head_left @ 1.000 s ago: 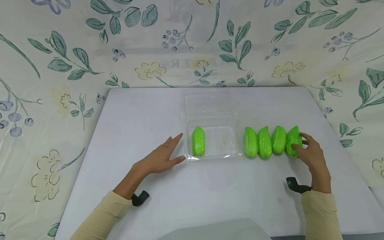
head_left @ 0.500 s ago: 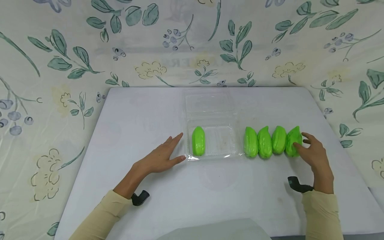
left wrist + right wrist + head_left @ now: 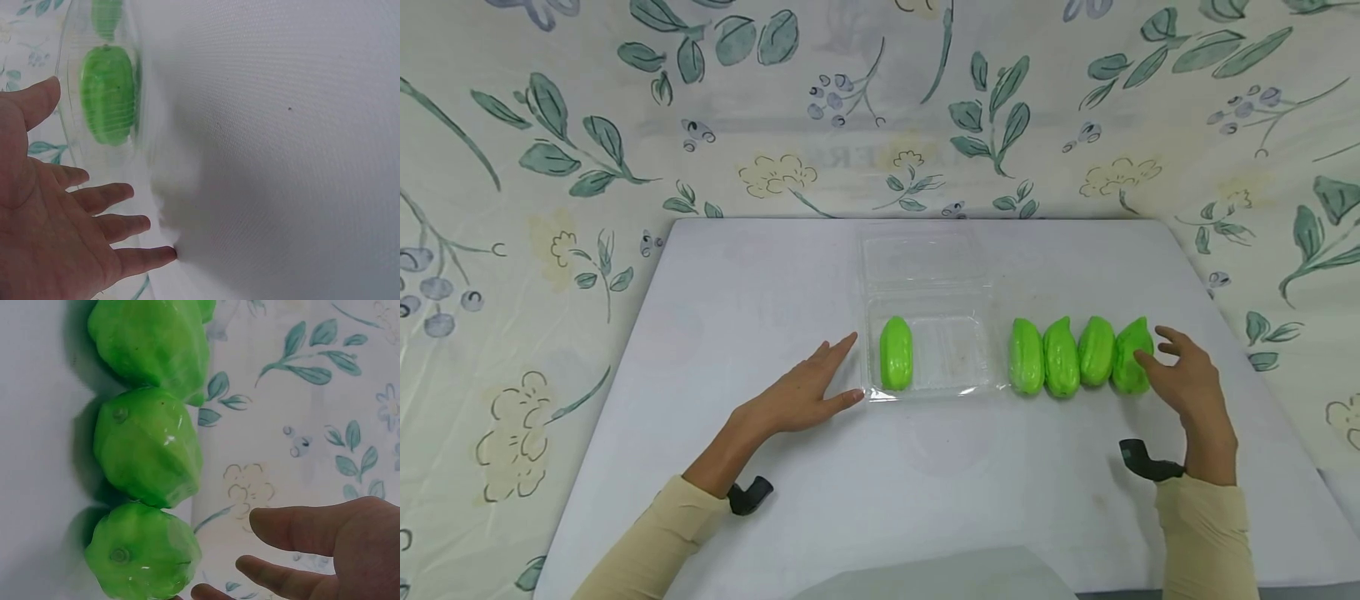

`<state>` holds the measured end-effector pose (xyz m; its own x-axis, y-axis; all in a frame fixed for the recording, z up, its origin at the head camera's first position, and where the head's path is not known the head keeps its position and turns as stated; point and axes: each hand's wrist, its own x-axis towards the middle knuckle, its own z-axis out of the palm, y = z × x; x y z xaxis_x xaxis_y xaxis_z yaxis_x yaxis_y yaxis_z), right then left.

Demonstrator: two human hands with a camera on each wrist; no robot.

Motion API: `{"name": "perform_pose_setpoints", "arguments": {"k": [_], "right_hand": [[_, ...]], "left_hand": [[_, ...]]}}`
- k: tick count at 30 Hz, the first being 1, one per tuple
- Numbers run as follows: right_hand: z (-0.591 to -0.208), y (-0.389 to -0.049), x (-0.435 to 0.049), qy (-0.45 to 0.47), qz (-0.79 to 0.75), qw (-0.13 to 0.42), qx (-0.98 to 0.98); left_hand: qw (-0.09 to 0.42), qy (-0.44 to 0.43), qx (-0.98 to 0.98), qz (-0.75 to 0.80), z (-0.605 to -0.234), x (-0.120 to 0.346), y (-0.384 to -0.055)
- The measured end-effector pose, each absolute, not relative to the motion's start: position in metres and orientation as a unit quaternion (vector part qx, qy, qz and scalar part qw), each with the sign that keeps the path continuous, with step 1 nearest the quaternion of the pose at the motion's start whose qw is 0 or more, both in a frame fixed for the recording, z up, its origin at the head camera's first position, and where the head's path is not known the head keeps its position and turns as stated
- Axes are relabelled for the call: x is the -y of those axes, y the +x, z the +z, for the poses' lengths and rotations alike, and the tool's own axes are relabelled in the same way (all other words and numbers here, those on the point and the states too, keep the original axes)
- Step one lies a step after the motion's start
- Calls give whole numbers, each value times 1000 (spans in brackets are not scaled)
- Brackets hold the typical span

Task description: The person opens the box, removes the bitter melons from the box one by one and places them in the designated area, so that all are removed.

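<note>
A clear plastic clamshell box (image 3: 951, 358) lies with its lid folded back on the white table, one bright green ridged fruit (image 3: 896, 353) at its left side. My left hand (image 3: 797, 398) has its fingers spread, with fingertips and thumb right at the box's left edge. In the left wrist view, the fruit (image 3: 107, 94) shows through the clear wall. To the right of the box stands a row of several similar fruits (image 3: 1062, 357). My right hand (image 3: 1187, 379) is beside the rightmost fruit (image 3: 1132, 357), fingers loosely bent and thumb tip overlapping its edge. Nothing is in its grasp.
The white table (image 3: 737, 275) has a floral curtain (image 3: 880, 108) behind it and at both sides. A translucent pale sheet-like shape (image 3: 940, 575) shows at the near edge. Black wrist mounts (image 3: 750, 496) stick out from both forearms.
My right hand has drawn a little to the right, its fingers coming away from the rightmost fruit's side. My left hand and the box have stayed in place.
</note>
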<state>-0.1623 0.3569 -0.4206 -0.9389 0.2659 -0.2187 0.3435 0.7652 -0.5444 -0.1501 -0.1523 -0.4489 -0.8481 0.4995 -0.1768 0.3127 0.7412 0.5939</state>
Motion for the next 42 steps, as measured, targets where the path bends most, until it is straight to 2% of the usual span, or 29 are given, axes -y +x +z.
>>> {"name": "perform_pose_setpoints", "arguments": {"k": [21,34,42], "right_hand": [[-404,-168,-321,103,-332,7,-938],[-397,-180,-289,36,-367,27,-929],[-399,-186,-270,-7,-382,20,-924]], "left_hand": [[159,222,-919,284,-451,153,-150],[169,212,-920,282,-450,150,-148],[164,216,-922,277,-452,153,-149]]}}
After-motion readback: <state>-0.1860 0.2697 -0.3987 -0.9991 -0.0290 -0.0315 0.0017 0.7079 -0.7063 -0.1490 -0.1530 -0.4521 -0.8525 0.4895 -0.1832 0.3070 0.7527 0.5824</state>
